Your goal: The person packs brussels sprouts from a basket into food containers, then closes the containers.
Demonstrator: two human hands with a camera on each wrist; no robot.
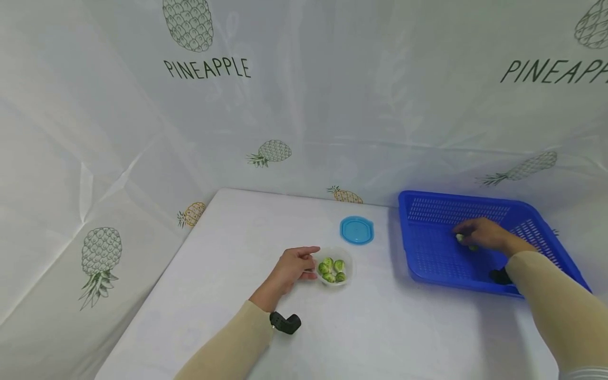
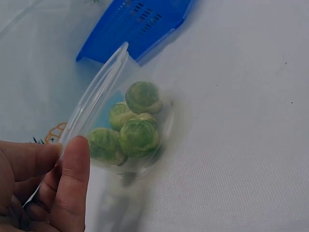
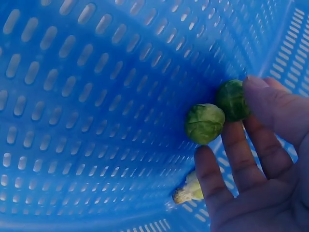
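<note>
In the head view my left hand [image 1: 295,268] is at the side of a clear plastic tub [image 1: 349,270] holding several green Brussels sprouts [image 1: 329,267]. The left wrist view shows its thumb and a finger pinching the tub's rim [image 2: 104,87]. My right hand [image 1: 482,235] reaches down into a blue plastic basket [image 1: 420,253]. Seen from the right wrist, thumb and fingers pinch one Brussels sprout [image 3: 231,99]. A second sprout [image 3: 205,123] touches it, just above a fingertip. Partly hidden behind a finger lies a paler sprout [image 3: 189,189].
A round light-blue lid [image 1: 357,230] lies on the white table [image 1: 228,237], between tub and basket and farther back. Pineapple-printed white sheeting [image 1: 304,105] hangs behind the table and along its left side. The basket's slotted walls surround the right hand.
</note>
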